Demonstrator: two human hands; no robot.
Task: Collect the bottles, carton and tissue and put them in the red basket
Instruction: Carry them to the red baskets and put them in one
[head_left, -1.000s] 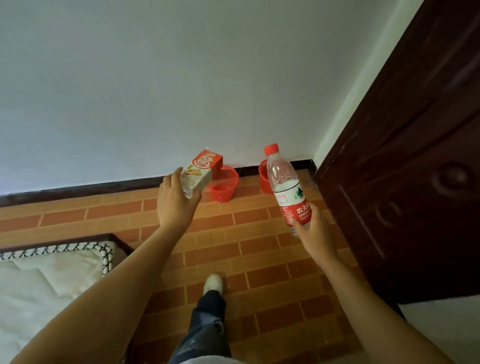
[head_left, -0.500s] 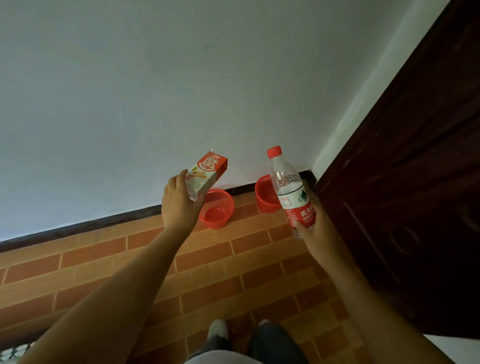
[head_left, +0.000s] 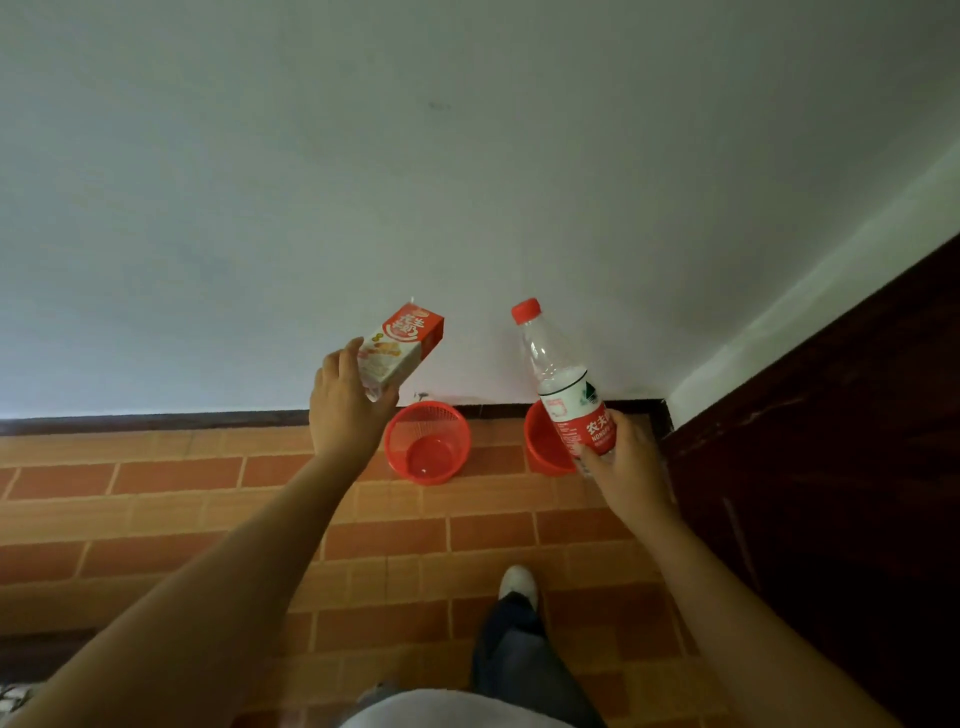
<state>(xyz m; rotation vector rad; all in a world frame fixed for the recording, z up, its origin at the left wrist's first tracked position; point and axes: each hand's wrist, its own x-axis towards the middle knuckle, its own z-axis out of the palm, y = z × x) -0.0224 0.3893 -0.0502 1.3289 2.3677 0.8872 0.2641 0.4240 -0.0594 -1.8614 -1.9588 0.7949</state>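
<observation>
1. Basket, red mesh, stands against the wall, nearer now than a second ago; drop-off seems next.
2. Bottle is gripped upright in right hand, right of basket.
3. Carton is clasped by left hand, above-left of basket.

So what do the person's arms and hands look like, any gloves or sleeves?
Both arms are bare as far as the frame shows: no sleeves, gloves, watch or rings visible on the left hand or right hand. Lower down, dark trousers and a white shoe show.
</observation>
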